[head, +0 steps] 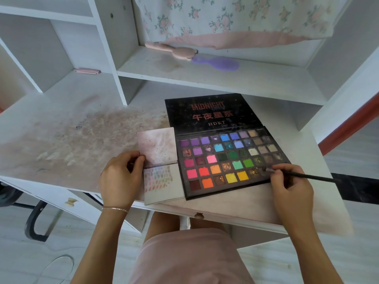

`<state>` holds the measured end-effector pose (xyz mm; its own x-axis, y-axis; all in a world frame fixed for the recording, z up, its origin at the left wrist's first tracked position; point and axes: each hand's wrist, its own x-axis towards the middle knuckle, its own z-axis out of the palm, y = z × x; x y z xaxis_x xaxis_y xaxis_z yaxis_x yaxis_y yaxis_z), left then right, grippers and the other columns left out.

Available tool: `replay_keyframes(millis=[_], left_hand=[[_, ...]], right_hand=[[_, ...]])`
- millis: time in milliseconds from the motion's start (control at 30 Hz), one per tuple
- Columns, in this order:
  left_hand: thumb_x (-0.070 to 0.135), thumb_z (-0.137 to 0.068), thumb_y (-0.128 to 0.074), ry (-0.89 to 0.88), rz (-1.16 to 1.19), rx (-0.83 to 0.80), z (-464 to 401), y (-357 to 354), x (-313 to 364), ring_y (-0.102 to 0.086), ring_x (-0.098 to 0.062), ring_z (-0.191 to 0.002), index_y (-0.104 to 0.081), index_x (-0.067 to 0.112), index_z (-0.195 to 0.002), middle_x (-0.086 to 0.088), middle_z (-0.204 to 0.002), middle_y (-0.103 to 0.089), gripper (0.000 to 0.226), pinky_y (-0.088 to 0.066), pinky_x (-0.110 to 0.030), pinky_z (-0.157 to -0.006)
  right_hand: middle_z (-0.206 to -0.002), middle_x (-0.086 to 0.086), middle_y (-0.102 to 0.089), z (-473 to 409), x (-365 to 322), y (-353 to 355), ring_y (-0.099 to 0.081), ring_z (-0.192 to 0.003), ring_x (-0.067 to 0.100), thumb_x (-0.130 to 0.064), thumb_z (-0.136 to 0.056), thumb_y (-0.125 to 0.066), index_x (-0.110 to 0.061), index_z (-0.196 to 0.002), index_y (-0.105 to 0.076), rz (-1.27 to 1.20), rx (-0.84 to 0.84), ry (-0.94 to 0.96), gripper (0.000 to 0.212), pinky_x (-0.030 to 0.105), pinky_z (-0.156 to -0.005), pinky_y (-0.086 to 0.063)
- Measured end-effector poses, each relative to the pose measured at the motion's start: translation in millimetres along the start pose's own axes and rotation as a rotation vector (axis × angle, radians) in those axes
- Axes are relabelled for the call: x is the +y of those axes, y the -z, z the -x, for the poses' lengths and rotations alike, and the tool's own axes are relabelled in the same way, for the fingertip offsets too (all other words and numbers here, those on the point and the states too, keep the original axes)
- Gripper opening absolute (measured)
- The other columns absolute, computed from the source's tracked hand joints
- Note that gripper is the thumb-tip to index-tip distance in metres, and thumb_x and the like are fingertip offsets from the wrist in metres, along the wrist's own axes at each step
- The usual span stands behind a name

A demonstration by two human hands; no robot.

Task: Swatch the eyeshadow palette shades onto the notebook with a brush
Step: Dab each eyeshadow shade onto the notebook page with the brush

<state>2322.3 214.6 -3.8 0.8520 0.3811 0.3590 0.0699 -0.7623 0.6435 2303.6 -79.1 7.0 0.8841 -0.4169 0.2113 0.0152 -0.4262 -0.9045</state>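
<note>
Your right hand [291, 184] pinches a thin black brush [303, 175] between thumb and fingers, its pale tip touching a dark pan at the right end of the eyeshadow palette [229, 158], near the lower rows. Your left hand [120, 178] curls its fingers over the left edge of the small open notebook [162, 167] at the fold, thumb pressed on the page. The notebook lies just beside the palette's left side; its lower page carries rows of faint coloured swatches, and its upper page is smudged pink. The palette lies open and flat, its black lid [209, 112] folded back, printed with "MIDNIGHT" and "HDKT". Both rest on a stained white desk [71, 130]. On the shelf behind lie a pink rabbit-shaped brush [174, 50] and a purple hairbrush [219, 62], touching at one end.
</note>
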Motion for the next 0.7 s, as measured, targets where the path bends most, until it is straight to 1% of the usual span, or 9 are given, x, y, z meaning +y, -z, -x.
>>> replay_keyframes(millis=[100,200,400,533,633,700], left_hand=[[0.015,-0.084,-0.061,-0.003,-0.002,0.004,-0.2,0.3,0.1,-0.06,-0.028,-0.078,-0.069,0.009,-0.091,-0.009,-0.082,-0.069,0.013,-0.037,-0.028,-0.064],[0.014,-0.084,-0.061,-0.017,-0.003,0.003,-0.1,0.2,0.9,-0.06,-0.029,-0.077,-0.07,0.009,-0.091,-0.01,-0.081,-0.069,0.012,-0.037,-0.029,-0.063],[0.013,-0.084,-0.061,-0.017,0.003,0.003,0.3,0.0,0.7,-0.059,-0.03,-0.077,-0.069,0.008,-0.091,-0.011,-0.082,-0.069,0.012,-0.038,-0.03,-0.064],[0.014,-0.084,-0.061,-0.015,0.008,0.004,0.3,-0.2,0.6,-0.059,-0.03,-0.078,-0.069,0.008,-0.091,-0.01,-0.083,-0.069,0.012,-0.039,-0.03,-0.065],[0.014,-0.084,-0.061,-0.019,0.011,-0.005,0.2,0.0,0.3,-0.059,-0.03,-0.077,-0.069,0.008,-0.091,-0.011,-0.082,-0.069,0.012,-0.04,-0.031,-0.065],[0.014,-0.084,-0.061,-0.022,0.007,-0.008,0.2,0.2,0.3,-0.059,-0.03,-0.078,-0.069,0.007,-0.091,-0.011,-0.083,-0.069,0.013,-0.04,-0.032,-0.065]], right_hand=[[-0.076,-0.01,-0.058,0.8,-0.7,-0.6,-0.053,-0.07,-0.016,-0.004,-0.087,-0.051,-0.022,-0.081,-0.054,0.027,-0.004,0.011,0.019,-0.001,-0.054,-0.037],[-0.078,-0.012,-0.055,1.7,-1.2,-0.4,-0.051,-0.073,-0.021,-0.004,-0.087,-0.051,-0.025,-0.08,-0.051,0.056,-0.026,0.023,0.023,-0.003,-0.055,-0.037],[-0.078,-0.015,-0.055,3.4,-0.6,-0.9,-0.053,-0.074,-0.015,-0.004,-0.088,-0.05,-0.026,-0.082,-0.05,0.072,0.011,0.031,0.023,-0.001,-0.056,-0.038],[-0.077,-0.014,-0.055,4.0,-1.7,-1.9,-0.052,-0.074,-0.017,-0.003,-0.087,-0.05,-0.033,-0.077,-0.047,0.077,-0.016,0.041,0.031,-0.002,-0.057,-0.038],[-0.079,-0.015,-0.055,3.7,-0.4,-1.6,-0.053,-0.074,-0.014,-0.004,-0.088,-0.05,-0.028,-0.081,-0.049,0.069,0.008,0.036,0.025,-0.001,-0.057,-0.039],[-0.079,-0.014,-0.055,4.0,-0.4,-1.6,-0.053,-0.076,-0.016,-0.004,-0.088,-0.05,-0.029,-0.081,-0.049,0.059,-0.012,0.042,0.026,-0.001,-0.057,-0.039]])
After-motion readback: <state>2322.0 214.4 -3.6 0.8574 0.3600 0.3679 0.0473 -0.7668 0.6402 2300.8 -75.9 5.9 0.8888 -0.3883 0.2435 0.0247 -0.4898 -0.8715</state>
